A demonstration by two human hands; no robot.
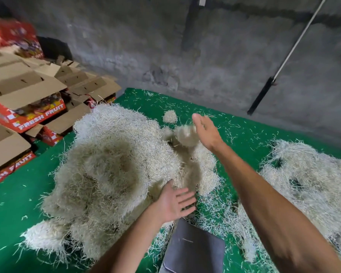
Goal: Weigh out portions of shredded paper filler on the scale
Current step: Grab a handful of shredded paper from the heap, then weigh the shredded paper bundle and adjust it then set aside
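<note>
while the left hand (172,203) lies palm-up, fingers spread and empty, at the near edge of the big shredded paper pile (110,164) on the green mat (14,198), the right hand (206,133) is raised beyond, open, a blurred paper clump (186,134) just beside it. fruit boxes (28,113) far left.
</note>
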